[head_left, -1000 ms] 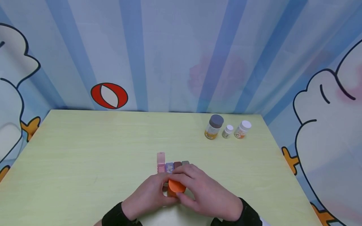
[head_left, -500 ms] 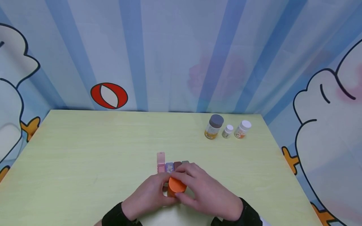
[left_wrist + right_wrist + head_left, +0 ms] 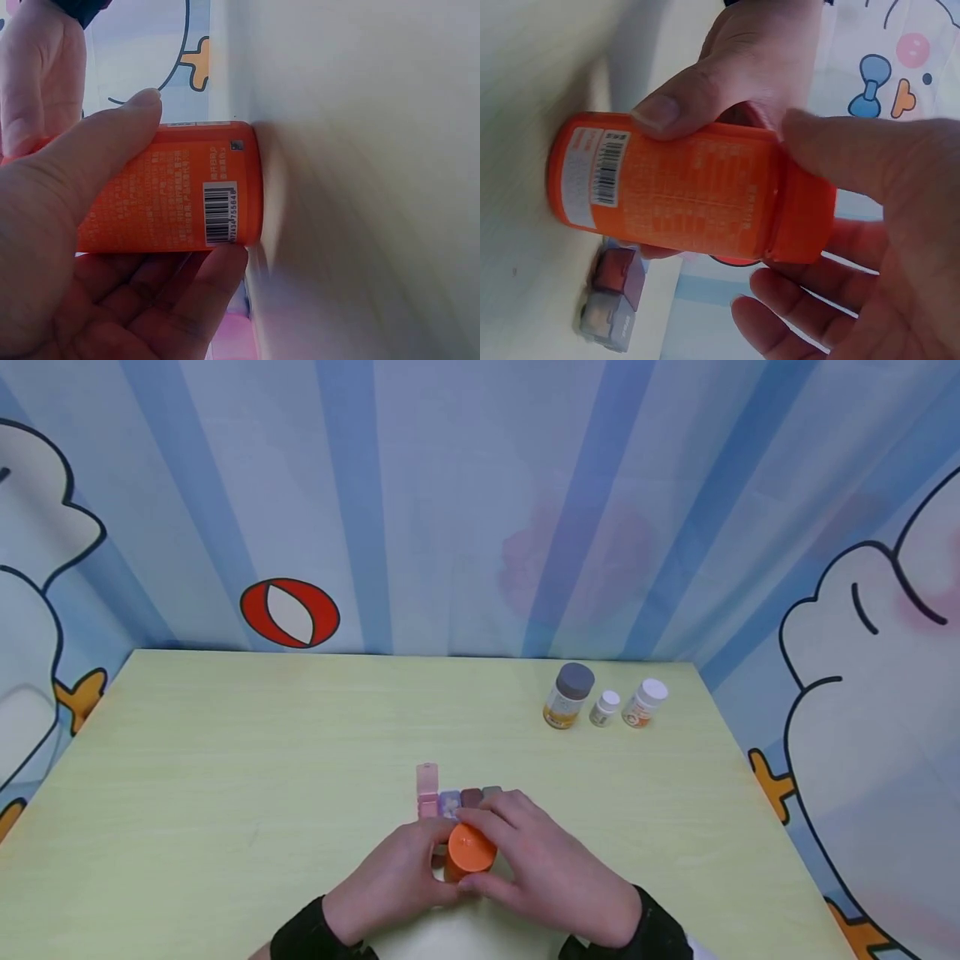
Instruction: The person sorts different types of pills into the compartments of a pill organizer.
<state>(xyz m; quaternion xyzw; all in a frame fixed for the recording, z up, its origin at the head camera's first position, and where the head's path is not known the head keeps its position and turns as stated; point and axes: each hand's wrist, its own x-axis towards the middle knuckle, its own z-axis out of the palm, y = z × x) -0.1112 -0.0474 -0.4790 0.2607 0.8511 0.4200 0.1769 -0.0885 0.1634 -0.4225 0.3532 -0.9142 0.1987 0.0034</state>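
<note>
An orange bottle (image 3: 150,195) with a printed label and barcode stands upright between both hands, its base at the tabletop. My left hand (image 3: 397,872) grips the bottle's body, thumb on one side and fingers round the other. My right hand (image 3: 551,877) holds the orange cap (image 3: 806,210) between thumb and fingers. The cap sits on the bottle. Just behind the hands lies a pill organizer with pink, purple, maroon and grey compartments (image 3: 450,803). Its pink lid (image 3: 427,778) stands raised. The hands hide part of the organizer.
At the back right of the pale wooden table (image 3: 262,760) stand a dark-capped bottle (image 3: 567,697), a small white-capped bottle (image 3: 603,708) and a larger white-capped bottle (image 3: 644,703). A blue striped cartoon curtain (image 3: 450,510) encloses the table's back and sides.
The right hand's thumb and fingertips have shifted slightly round the cap, and more of its top shows. The left hand keeps its grip on the bottle. The other bottles stay put.
</note>
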